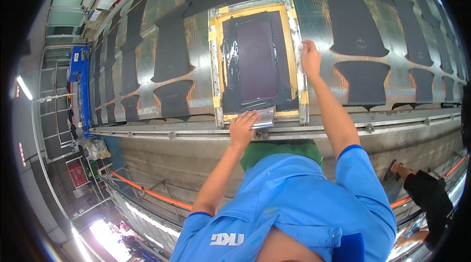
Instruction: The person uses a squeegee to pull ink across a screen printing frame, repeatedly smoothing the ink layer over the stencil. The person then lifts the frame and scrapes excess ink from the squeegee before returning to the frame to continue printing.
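A screen printing frame [214, 78] with yellow tape round its inside lies across the long table in front of me. Its mesh [257, 60] shows a dark purple rectangle, with wet, glossy black ink along the sides. My left hand [243, 127] is closed on a shiny metal squeegee [265, 117], which rests at the frame's near end. At the frame's right rail, my right hand [310, 58] has its fingers closed on the edge. What lies under the frame is hidden.
Dark cut fabric pieces [354, 21] lie in rows along the shiny table [314, 26], some bearing a small printed mark. A metal rail [196, 135] runs along the near edge. Blue equipment [79, 73] stands at the left end. Another person [427, 193] is behind at the lower right.
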Demonstrator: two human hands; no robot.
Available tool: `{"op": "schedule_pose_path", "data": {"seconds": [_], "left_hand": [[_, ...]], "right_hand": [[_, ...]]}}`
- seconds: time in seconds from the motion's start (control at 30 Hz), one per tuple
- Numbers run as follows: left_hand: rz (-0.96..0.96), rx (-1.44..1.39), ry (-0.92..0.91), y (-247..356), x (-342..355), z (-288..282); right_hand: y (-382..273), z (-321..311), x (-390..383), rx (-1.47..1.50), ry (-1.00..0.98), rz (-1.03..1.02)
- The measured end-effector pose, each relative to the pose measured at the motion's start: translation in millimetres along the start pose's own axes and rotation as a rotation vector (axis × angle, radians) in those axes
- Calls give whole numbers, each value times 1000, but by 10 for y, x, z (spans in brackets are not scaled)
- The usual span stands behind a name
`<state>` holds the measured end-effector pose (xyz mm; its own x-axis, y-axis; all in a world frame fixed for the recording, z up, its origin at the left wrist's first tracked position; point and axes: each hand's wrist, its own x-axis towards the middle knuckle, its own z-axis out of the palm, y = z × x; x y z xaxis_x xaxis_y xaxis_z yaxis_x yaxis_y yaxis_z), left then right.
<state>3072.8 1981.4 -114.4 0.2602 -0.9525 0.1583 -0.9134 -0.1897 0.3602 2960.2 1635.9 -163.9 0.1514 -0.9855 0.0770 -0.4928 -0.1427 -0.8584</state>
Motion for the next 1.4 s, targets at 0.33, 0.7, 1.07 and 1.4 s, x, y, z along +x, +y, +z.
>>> {"op": "schedule_pose_path", "data": {"seconds": [0.33, 0.7, 1.07, 1.4], "left_hand": [[75, 147, 164, -744, 1471, 310], [-106, 209, -85, -1203, 3820, 12], [84, 88, 91, -354, 1197, 320], [43, -72, 73, -485, 1578, 64]], "right_hand": [[-189, -57, -54, -31, -20, 114], [-248, -103, -71, 0, -37, 176], [40, -69, 28, 11, 44, 39], [25, -143, 145, -25, -154, 227]]}}
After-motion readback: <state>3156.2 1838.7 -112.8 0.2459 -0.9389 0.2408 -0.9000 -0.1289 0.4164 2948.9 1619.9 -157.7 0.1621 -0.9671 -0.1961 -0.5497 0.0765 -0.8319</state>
